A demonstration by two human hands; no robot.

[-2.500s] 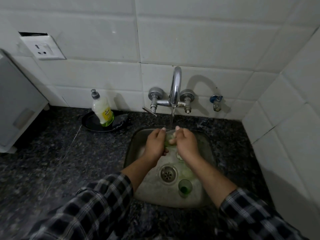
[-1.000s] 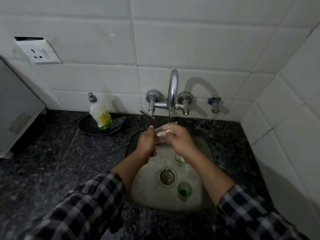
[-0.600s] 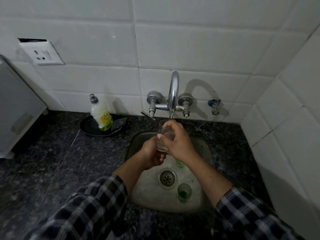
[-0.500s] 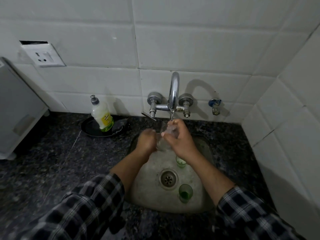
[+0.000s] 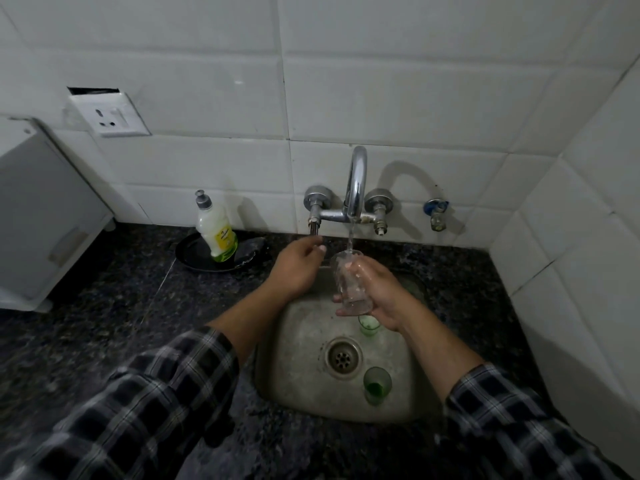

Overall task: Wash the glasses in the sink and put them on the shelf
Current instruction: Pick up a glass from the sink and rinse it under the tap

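The clear glass [image 5: 351, 284], at frame centre under the tap [image 5: 356, 181], is wet, light, slippery and breakable; best gripped round its body. The right hand [image 5: 375, 292] clasps it; the left hand [image 5: 298, 265] is empty, loosely curled by the handle.

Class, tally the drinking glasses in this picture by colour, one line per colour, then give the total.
Clear drinking glass, held upright under the running tap in the right hand: 1
Green-tinted drinking glasses, standing on the floor of the steel sink, one by the right wrist, one near the front wall: 2
Total: 3
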